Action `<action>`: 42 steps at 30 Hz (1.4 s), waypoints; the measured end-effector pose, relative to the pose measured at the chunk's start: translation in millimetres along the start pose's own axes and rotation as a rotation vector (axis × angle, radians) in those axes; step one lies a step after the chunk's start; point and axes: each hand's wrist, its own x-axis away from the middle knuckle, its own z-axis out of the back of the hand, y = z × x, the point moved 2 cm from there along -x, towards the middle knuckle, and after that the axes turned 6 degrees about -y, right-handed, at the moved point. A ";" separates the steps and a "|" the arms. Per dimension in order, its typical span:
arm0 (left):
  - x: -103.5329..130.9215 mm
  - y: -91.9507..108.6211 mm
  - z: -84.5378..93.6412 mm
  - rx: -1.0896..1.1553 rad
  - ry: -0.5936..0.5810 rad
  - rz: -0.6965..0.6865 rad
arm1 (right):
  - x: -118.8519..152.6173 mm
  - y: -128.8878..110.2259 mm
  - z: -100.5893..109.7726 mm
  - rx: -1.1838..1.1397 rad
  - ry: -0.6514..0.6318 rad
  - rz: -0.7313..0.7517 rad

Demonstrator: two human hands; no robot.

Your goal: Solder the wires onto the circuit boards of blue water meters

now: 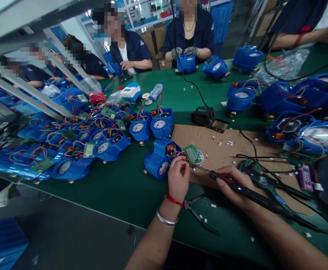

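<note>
My right hand (pixel 235 183) grips a black-handled soldering iron (pixel 253 197), its thin tip pointing left at the lower edge of a green circuit board (pixel 192 153). The board has a small grey display and lies partly over a round white disc. My left hand (pixel 179 174) is pinched closed at the board's lower left corner, where thin coloured wires run; what its fingertips hold is hidden. Those wires lead from an opened blue water meter (pixel 158 159) just left of that hand. Beneath my left wrist lies a pair of cutting pliers (pixel 200 217).
Cardboard (pixel 220 150) with small white connectors covers part of the green table (pixel 119 198). Black-and-green pliers (pixel 261 178), a purple battery (pixel 305 178) and a cable lie right. A black device (pixel 204 116) stands behind. Blue meters (pixel 71 165) crowd both sides; co-workers sit opposite.
</note>
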 end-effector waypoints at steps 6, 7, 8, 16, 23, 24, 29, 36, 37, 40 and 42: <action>-0.4 0.6 0.4 -0.004 -0.004 0.007 | -0.8 -2.2 -2.1 0.009 -0.017 -0.035; -0.5 0.5 0.3 -0.005 -0.003 0.006 | -0.6 -2.0 -2.4 0.013 -0.019 -0.039; -0.5 0.3 0.2 -0.006 -0.002 0.005 | -0.4 -1.4 -2.6 0.016 -0.021 -0.042; -0.4 -1.7 -0.8 -0.019 -0.005 0.009 | 1.9 5.2 -4.1 0.011 -0.017 -0.019; 0.0 -1.4 -1.0 -0.029 -0.001 0.008 | 1.6 0.2 -2.3 0.002 -0.023 -0.028; 0.0 -1.4 -0.9 -0.032 -0.001 0.009 | 2.2 -0.2 -1.6 -0.008 -0.016 -0.031; -0.1 -0.6 -0.4 -0.018 -0.007 0.012 | 6.7 1.1 1.2 0.012 0.089 -0.035; -0.4 -0.8 -0.6 -0.007 0.000 0.006 | 3.2 3.0 -2.5 0.041 0.117 0.122; -0.4 -0.9 -0.6 -0.003 0.002 0.005 | 0.2 3.1 -3.2 0.032 0.118 0.135; -0.4 -0.7 -0.5 0.005 0.007 0.009 | -14.0 4.1 -6.9 0.049 0.136 0.108; -0.6 -0.6 -0.5 0.006 0.008 0.011 | -26.0 4.5 -12.2 0.066 0.150 0.086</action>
